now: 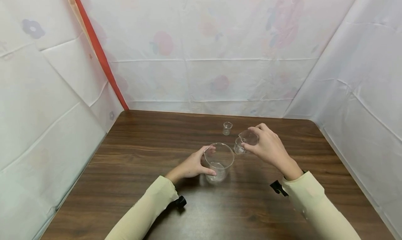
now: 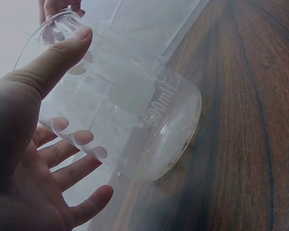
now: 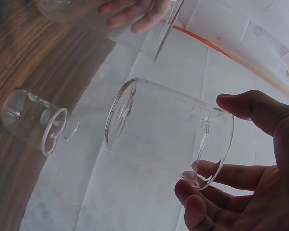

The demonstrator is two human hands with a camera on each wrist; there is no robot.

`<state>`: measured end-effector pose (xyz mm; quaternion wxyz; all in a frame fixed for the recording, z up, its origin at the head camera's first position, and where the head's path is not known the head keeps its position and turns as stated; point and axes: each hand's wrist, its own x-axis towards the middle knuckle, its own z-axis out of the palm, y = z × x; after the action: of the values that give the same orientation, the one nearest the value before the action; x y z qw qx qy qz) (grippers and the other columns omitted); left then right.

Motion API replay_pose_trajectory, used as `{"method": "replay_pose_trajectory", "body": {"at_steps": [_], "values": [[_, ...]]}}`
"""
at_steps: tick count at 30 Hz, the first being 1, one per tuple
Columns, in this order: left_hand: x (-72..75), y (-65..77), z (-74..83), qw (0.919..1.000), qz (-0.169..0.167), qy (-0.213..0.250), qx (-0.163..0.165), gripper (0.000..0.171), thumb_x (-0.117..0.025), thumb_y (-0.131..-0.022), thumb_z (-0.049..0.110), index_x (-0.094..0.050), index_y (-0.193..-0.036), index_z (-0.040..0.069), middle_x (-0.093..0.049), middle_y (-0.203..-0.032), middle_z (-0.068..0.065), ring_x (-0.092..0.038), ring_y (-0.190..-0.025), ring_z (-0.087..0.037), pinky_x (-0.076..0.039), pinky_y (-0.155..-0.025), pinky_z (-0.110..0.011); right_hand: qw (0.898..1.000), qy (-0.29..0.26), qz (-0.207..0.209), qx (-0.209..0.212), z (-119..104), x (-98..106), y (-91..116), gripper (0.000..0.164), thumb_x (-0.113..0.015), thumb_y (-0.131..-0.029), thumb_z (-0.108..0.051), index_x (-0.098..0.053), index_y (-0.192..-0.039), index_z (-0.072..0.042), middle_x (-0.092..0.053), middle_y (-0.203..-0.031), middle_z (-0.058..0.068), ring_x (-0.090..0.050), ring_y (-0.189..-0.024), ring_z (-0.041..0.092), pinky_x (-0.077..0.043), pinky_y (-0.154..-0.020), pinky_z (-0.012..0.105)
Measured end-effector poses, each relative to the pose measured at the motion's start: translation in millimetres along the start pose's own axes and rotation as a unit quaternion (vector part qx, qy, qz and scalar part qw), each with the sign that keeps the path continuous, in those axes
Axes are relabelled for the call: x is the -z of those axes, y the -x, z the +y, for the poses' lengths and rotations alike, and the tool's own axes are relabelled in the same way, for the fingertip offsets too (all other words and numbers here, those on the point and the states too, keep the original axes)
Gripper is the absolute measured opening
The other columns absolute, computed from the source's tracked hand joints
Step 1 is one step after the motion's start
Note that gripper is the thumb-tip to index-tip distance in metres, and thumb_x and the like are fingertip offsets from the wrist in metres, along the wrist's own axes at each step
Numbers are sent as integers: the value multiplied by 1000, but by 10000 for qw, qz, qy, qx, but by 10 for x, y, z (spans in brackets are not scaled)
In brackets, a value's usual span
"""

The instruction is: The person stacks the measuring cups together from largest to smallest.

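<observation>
Left hand [image 2: 24, 139] around a large clear glass beaker [image 2: 127, 115] with white "ml" markings, thumb on 1 side, 3 fingertips touching the other, little finger apart. The beaker's base rests on a wood-grain worktop [image 2: 241, 110]; white sheeting [image 2: 139, 19] lies beyond the worktop's edge. Part of a right hand [image 2: 58, 7] shows past the rim.

In the head view, a dark wood-grained table [image 1: 125, 163] spreads across six o'clock. A creased white back sheet [image 1: 201, 82] with faded pink prints [image 1: 163, 43] hangs at twelve, a white left sheet [image 1: 41, 107] at nine, a white right sheet [image 1: 361, 75] at three. A red strip [image 1: 99, 51] slants at ten.
</observation>
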<state>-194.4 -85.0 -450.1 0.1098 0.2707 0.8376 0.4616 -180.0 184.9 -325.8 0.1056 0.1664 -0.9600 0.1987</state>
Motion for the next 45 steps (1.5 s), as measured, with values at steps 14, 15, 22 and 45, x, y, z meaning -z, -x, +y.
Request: {"method": "replay_pose_trajectory", "body": {"at_steps": [14, 15, 22, 45], "values": [[-7, 5, -11, 9999, -15, 99, 0, 88, -85, -74, 31, -37, -145, 10, -52, -144, -11, -49, -132, -24, -43, -105, -47, 9999, -95, 22, 127, -145, 0, -67, 52, -77, -78, -33, -66, -120, -3, -61, -109, 13, -60, -83, 26, -48, -73, 44], [-9, 6, -12, 9999, -12, 101, 1, 88, -85, -74, 31, -37, -145, 10, -52, -144, -11, -49, -132, -24, -43, -105, -47, 9999, -96, 21, 138, -153, 1, -71, 53, -77, -78, -33, -66, -120, -3, -61, -109, 13, -60, -83, 26, -48, -73, 44], [-13, 19, -17, 9999, -6, 148, 16, 88, -85, -75, 31, -37, -146, 10, -51, -144, -11, -49, -132, -25, -42, -106, -47, 9996, -184, 51, 204, -219, -19, -99, 51, -78, -78, -33, -67, -118, -4, -61, -107, 12, -58, -78, 22, -47, -69, 39], [-11, 24, -2, 9997, -8, 253, 54, 84, -85, -75, 31, -39, -144, 16, -53, -142, -8, -49, -132, -23, -43, -108, -46, 9975, -226, -163, 649, -458, -98, -157, 53, -81, -78, -32, -66, -121, -5, -61, -106, 12, -54, -71, 16, -46, -63, 32]]}}
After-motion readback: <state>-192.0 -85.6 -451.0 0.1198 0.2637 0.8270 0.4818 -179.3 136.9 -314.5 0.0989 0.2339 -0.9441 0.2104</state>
